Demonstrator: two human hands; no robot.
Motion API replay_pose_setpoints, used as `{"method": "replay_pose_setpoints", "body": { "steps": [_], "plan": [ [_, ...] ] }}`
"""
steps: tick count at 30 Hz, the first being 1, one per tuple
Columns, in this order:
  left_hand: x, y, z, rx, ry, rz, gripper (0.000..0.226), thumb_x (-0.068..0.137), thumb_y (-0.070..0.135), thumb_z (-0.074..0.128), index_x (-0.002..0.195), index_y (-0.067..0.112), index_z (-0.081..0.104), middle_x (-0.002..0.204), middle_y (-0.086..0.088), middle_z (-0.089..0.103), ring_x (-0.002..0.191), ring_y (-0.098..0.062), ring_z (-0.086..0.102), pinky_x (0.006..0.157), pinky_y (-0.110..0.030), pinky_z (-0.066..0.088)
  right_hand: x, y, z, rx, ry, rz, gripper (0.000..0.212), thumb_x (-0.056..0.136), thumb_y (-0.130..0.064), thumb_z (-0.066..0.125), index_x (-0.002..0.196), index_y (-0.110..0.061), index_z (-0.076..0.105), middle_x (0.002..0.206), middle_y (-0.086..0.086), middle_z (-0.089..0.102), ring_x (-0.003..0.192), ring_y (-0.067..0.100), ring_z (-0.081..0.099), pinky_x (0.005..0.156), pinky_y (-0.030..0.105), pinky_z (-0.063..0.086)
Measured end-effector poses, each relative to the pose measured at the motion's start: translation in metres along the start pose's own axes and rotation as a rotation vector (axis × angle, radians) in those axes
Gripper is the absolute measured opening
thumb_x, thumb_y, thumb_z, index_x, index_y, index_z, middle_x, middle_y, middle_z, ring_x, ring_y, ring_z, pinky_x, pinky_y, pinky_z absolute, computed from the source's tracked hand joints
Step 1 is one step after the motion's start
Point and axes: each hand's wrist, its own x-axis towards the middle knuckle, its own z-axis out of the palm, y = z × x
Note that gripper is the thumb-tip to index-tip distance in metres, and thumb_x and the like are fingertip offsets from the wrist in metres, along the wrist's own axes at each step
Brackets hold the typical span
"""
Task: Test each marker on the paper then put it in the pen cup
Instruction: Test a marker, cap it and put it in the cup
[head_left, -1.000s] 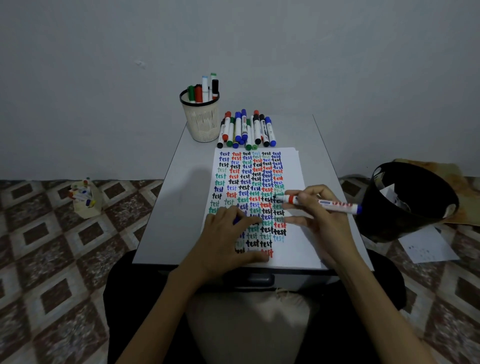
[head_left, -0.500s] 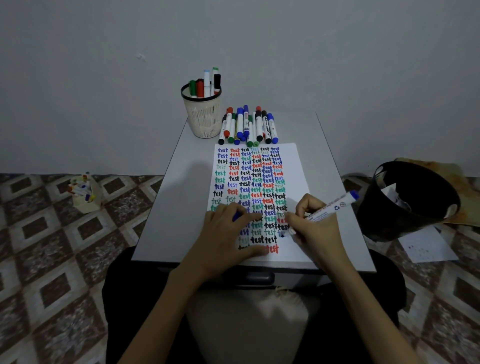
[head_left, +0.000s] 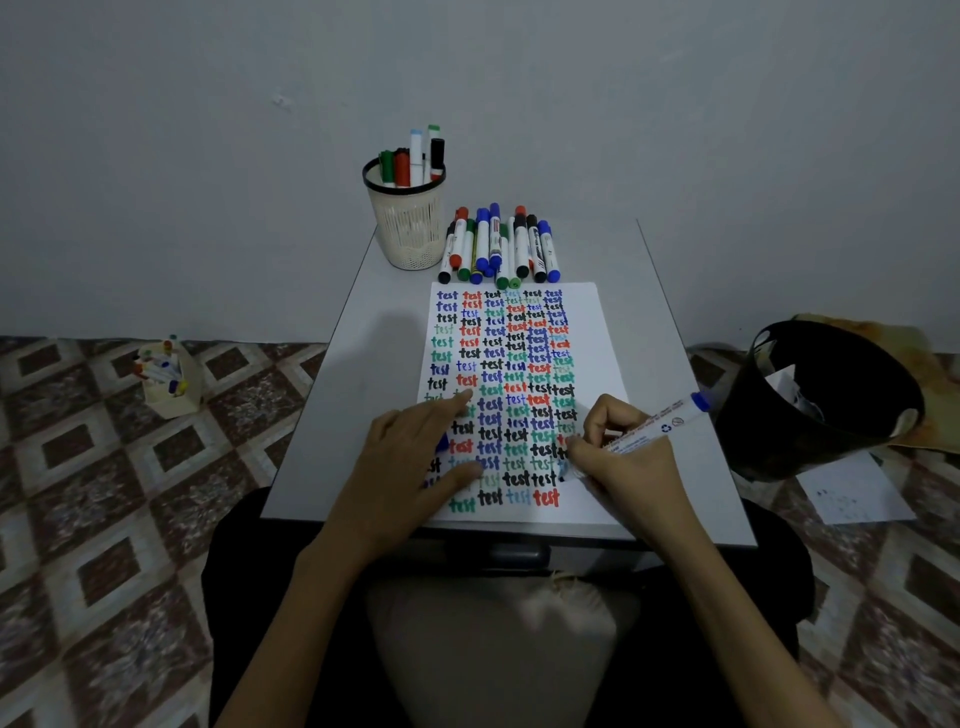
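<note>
A white sheet of paper (head_left: 597, 332) covered with rows of the word "test" in several colours lies on the small grey table (head_left: 374, 364). My right hand (head_left: 623, 462) grips a white marker with a blue end (head_left: 670, 421), its tip down on the paper near the lower right rows. My left hand (head_left: 410, 467) rests flat on the paper's lower left, and a blue cap shows under its fingers. The pen cup (head_left: 408, 228), a white mesh cup with a black rim, stands at the table's far left with several markers in it. A row of loose markers (head_left: 498, 244) lies beside it.
A black waste bin (head_left: 815, 400) with paper in it stands on the floor at the right, with a loose sheet (head_left: 852, 493) in front of it. A small cream holder with markers (head_left: 169, 374) sits on the tiled floor at the left. The wall is close behind the table.
My right hand turned the marker from lying level above the paper to tip-down on it, then shifted slightly along the lower right rows. My left hand stayed on the paper.
</note>
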Motion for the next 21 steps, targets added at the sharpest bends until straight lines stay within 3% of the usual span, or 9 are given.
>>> {"method": "replay_pose_setpoints", "body": {
  "steps": [2,7,9,14,17,21],
  "plan": [
    [-0.0004,-0.0007,0.0011,0.005,0.002,-0.004,0.065,0.088,0.061,0.041,0.143,0.030,0.031,0.137,0.013,0.046,0.119,0.007,0.031,0.105,-0.023,0.020,-0.0007,0.0004,0.0019,-0.032,-0.010,-0.014,0.033,0.073,0.001,0.065,0.059,-0.011,0.037,0.062,0.023,0.044,0.059,0.025,0.046,0.055,0.029,0.039],
    [-0.0003,-0.0032,0.0026,0.026,-0.007,-0.009,0.065,0.088,0.063,0.040,0.142,0.029,0.034,0.138,0.011,0.046,0.124,-0.003,0.038,0.107,-0.024,0.020,-0.0010,-0.0006,0.0025,-0.020,0.000,-0.027,0.027,0.069,-0.003,0.059,0.058,-0.011,0.035,0.059,0.018,0.040,0.057,0.019,0.041,0.052,0.023,0.037],
    [-0.0003,-0.0029,0.0026,0.026,-0.004,-0.011,0.065,0.087,0.063,0.039,0.142,0.029,0.034,0.138,0.011,0.045,0.124,-0.002,0.037,0.106,-0.023,0.019,-0.0003,-0.0007,0.0011,-0.008,0.017,-0.037,0.027,0.069,-0.004,0.059,0.058,-0.011,0.036,0.056,0.011,0.040,0.055,0.016,0.040,0.051,0.021,0.035],
    [0.0000,-0.0029,0.0030,0.031,0.014,-0.009,0.065,0.087,0.064,0.038,0.142,0.030,0.034,0.137,0.012,0.045,0.120,0.008,0.029,0.105,-0.017,0.015,-0.0010,0.0015,0.0030,-0.046,-0.029,-0.039,0.026,0.070,-0.004,0.058,0.060,-0.007,0.035,0.062,0.021,0.042,0.058,0.020,0.041,0.054,0.026,0.036],
    [0.0000,-0.0021,0.0028,0.025,0.017,-0.004,0.065,0.087,0.064,0.038,0.141,0.029,0.036,0.137,0.011,0.046,0.121,0.007,0.030,0.105,-0.020,0.017,-0.0009,0.0011,0.0010,-0.056,-0.050,-0.042,0.027,0.066,-0.003,0.059,0.058,-0.004,0.033,0.057,0.016,0.039,0.055,0.014,0.039,0.053,0.023,0.034],
    [-0.0003,-0.0021,0.0027,0.041,0.012,-0.001,0.064,0.087,0.064,0.037,0.140,0.029,0.038,0.138,0.010,0.046,0.124,0.000,0.035,0.105,-0.020,0.017,-0.0019,-0.0002,-0.0006,-0.009,0.005,-0.060,0.026,0.067,-0.003,0.058,0.057,-0.009,0.034,0.051,-0.006,0.041,0.050,0.003,0.038,0.049,0.014,0.033]
  ]
}}
